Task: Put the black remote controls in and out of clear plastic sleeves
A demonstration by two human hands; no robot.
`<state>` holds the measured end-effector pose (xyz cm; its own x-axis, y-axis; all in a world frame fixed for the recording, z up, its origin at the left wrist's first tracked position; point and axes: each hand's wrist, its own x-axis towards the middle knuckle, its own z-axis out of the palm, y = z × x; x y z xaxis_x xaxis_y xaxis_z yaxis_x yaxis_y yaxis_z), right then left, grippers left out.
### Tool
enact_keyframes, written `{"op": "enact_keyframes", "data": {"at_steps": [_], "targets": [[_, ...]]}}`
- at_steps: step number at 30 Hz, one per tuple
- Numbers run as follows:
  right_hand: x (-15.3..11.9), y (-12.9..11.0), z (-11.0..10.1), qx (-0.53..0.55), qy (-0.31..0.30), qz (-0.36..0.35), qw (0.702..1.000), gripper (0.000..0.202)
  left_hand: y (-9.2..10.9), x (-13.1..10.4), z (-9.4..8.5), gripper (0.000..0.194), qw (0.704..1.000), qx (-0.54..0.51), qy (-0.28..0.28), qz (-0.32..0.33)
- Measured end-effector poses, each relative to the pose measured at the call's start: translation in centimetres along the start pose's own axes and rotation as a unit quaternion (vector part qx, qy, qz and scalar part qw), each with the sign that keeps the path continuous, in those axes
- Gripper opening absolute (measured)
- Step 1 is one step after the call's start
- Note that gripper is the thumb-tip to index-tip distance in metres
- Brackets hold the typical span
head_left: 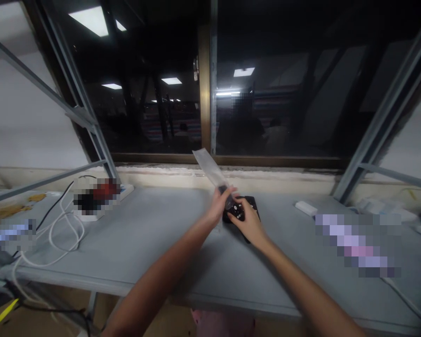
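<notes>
Near the back of the grey table point(154, 252), both hands are close together at a black item with white markings point(237, 208). A long clear plastic sleeve point(211, 167) slants from the hands up and away to the left, and its near end covers a dark part. My left hand point(220, 202) is closed on the sleeve at that near end. The fingers of my right hand point(248, 221) curl round the black item from the right. Flat black material shows beneath and behind the right hand; whether it belongs to the same item I cannot tell.
White cables point(77, 234) loop beside a power strip point(126, 191) on the left. A small white block point(305, 208) lies on the right, near a blurred-out item point(351, 243). Grey metal posts point(358, 154) rise at both sides before the dark window point(154, 93).
</notes>
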<state>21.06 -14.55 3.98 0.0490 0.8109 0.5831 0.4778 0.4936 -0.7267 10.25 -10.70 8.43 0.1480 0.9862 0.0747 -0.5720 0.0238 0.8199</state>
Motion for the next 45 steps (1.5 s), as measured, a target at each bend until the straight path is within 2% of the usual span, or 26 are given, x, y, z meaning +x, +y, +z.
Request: {"op": "enact_keyframes", "data": {"at_steps": [2, 4, 6, 8, 10, 11, 12, 14, 17, 21, 24, 27, 31, 34, 36, 38, 40, 45], "targets": [[0.0, -0.1, -0.1, 0.001, -0.008, -0.003, 1.0, 0.035, -0.9, 0.4, 0.3, 0.026, 1.0, -0.007, -0.02, -0.005], [0.0, -0.1, -0.5, 0.035, -0.051, -0.005, 0.998, 0.044, -1.2, 0.8, 0.0, 0.022, 1.0, -0.017, 0.013, 0.021], [-0.1, -0.3, -1.1, 0.085, -0.131, -0.006, 0.988, 0.061, -0.6, 1.3, -0.8, 0.018, 0.996, -0.047, 0.06, 0.034], [-0.2, -0.5, -1.6, 0.135, -0.239, 0.014, 0.962, 0.08, 0.8, 2.0, -1.9, 0.015, 0.991, -0.09, 0.094, 0.042], [-0.3, -0.5, -1.8, 0.178, -0.326, 0.051, 0.927, 0.086, 2.2, 2.5, -3.0, 0.013, 0.983, -0.133, 0.123, 0.042], [-0.3, -0.5, -1.7, 0.194, -0.34, 0.065, 0.918, 0.083, 2.7, 2.7, -3.4, 0.011, 0.979, -0.148, 0.132, 0.035], [-0.3, -0.4, -1.5, 0.203, -0.331, 0.072, 0.919, 0.08, 3.0, 2.8, -3.8, 0.011, 0.978, -0.157, 0.134, 0.025], [-0.3, -0.1, -1.0, 0.19, -0.267, 0.065, 0.943, 0.079, 2.9, 2.6, -4.0, 0.016, 0.983, -0.151, 0.108, -0.005], [-0.2, 0.2, -0.4, 0.123, -0.198, 0.049, 0.971, 0.084, 1.6, 1.7, -3.7, 0.025, 0.993, -0.1, 0.025, -0.05], [0.0, 0.4, -0.6, 0.071, -0.145, 0.029, 0.986, 0.079, 0.1, 0.2, -2.7, 0.03, 0.991, -0.043, -0.071, -0.102], [0.3, 0.7, -0.9, 0.081, -0.141, 0.023, 0.986, 0.074, 0.0, -0.5, -2.4, 0.031, 0.983, -0.012, -0.112, -0.144], [0.5, 0.8, -1.1, 0.112, -0.139, 0.036, 0.983, 0.065, 0.8, -0.3, -2.4, 0.035, 0.982, -0.011, -0.104, -0.158], [0.4, 0.4, -1.1, 0.157, -0.17, 0.031, 0.972, 0.054, 2.0, 0.7, -3.0, 0.049, 0.988, -0.102, -0.021, -0.112], [0.1, 0.0, -0.7, 0.113, -0.197, 0.033, 0.973, 0.048, 2.3, 1.2, -3.6, 0.046, 0.983, -0.151, 0.04, -0.101], [-0.1, -0.1, -0.5, 0.067, -0.181, 0.026, 0.981, 0.047, 1.9, 1.2, -3.8, 0.043, 0.981, -0.153, 0.051, -0.107], [-0.1, -0.1, -0.4, 0.033, -0.143, 0.001, 0.989, 0.05, 1.2, 0.8, -3.6, 0.045, 0.983, -0.131, 0.024, -0.128], [0.1, 0.1, -0.5, 0.01, -0.102, -0.025, 0.994, 0.049, 0.3, 0.4, -3.2, 0.046, 0.983, -0.099, -0.031, -0.152], [0.6, 0.4, -1.3, -0.019, -0.018, -0.037, 0.999, 0.033, -1.8, -0.1, -2.6, 0.048, 0.975, -0.032, -0.14, -0.168]]}}
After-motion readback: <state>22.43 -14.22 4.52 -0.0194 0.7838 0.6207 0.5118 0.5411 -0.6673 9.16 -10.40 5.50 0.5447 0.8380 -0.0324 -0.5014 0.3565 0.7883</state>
